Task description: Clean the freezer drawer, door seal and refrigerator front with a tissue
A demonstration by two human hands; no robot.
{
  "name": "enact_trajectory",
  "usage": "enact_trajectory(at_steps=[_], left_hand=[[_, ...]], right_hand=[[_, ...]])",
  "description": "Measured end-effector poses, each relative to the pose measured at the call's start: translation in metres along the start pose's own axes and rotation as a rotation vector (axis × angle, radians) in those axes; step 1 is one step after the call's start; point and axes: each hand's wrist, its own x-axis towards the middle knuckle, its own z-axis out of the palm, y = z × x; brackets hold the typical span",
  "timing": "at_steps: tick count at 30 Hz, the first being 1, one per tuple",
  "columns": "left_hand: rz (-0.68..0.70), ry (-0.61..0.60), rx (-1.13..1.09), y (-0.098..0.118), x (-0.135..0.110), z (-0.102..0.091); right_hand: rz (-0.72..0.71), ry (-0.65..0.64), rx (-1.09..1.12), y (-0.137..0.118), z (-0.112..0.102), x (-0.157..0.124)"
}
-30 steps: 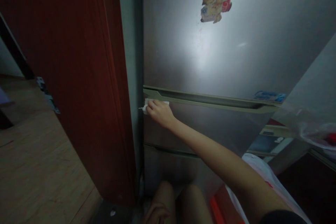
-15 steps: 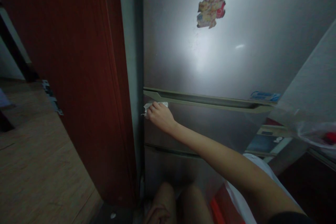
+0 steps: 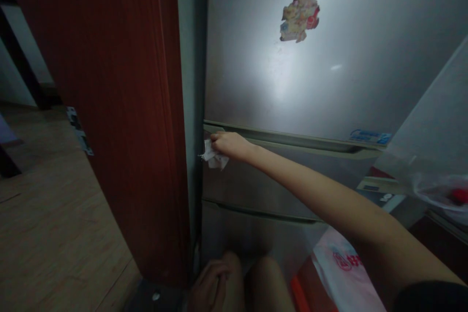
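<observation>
My right hand (image 3: 231, 145) reaches across to the left end of the refrigerator's (image 3: 248, 180) middle drawer front. Its fingers are closed on a crumpled whitish cloth (image 3: 215, 157), which hangs down over the drawer front just under the handle recess. Low in the view, my left hand (image 3: 212, 280) rests by my left knee with its fingers stretched out and nothing visible in it. The refrigerator is silver, with a torn sticker (image 3: 300, 15) on its upper door and a blue label (image 3: 370, 136) near that door's lower right corner.
A reddish-brown wooden door (image 3: 120, 107) with a metal latch plate (image 3: 79, 130) stands close on the left. At the lower right are a white plastic bag (image 3: 343, 268) with red print and a red object (image 3: 302, 295). A clear plastic bag (image 3: 435, 187) hangs at the right.
My right hand has moved up slightly towards the handle recess and turned, and more cloth hangs below it. My left hand has shifted up along the knee. The view has moved slightly.
</observation>
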Motion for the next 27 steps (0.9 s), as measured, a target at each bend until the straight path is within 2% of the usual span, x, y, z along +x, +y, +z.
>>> enact_trajectory(at_steps=[1, 6, 8, 10, 12, 15, 19, 23, 27], left_hand=[[-0.016, -0.016, -0.024, 0.002, 0.015, -0.005], [-0.165, 0.223, -0.32, 0.019, 0.121, -0.024], [-0.131, 0.28, -0.447, 0.024, 0.163, -0.026], [-0.133, 0.278, -0.536, 0.028, 0.195, -0.023], [-0.172, 0.252, -0.616, 0.03, 0.216, -0.019], [-0.23, 0.224, -0.69, 0.033, 0.231, -0.013], [-0.244, 0.22, -0.726, 0.036, 0.235, -0.007], [-0.199, 0.247, -0.727, 0.029, 0.226, -0.003], [-0.126, 0.318, -0.646, 0.012, 0.208, 0.009]], right_hand=[[0.01, -0.01, 0.011, -0.001, -0.001, 0.001], [0.033, -0.053, 0.047, -0.002, -0.004, 0.002], [0.035, -0.057, 0.045, -0.002, -0.004, 0.002], [0.032, -0.059, 0.041, -0.002, -0.004, 0.001], [0.038, -0.065, 0.035, -0.004, -0.004, 0.0], [0.049, -0.062, 0.03, -0.006, -0.003, -0.001], [0.04, -0.008, 0.003, -0.009, 0.002, -0.001], [0.028, 0.006, -0.018, -0.01, 0.003, -0.003], [0.061, 0.004, -0.002, -0.011, 0.001, -0.003]])
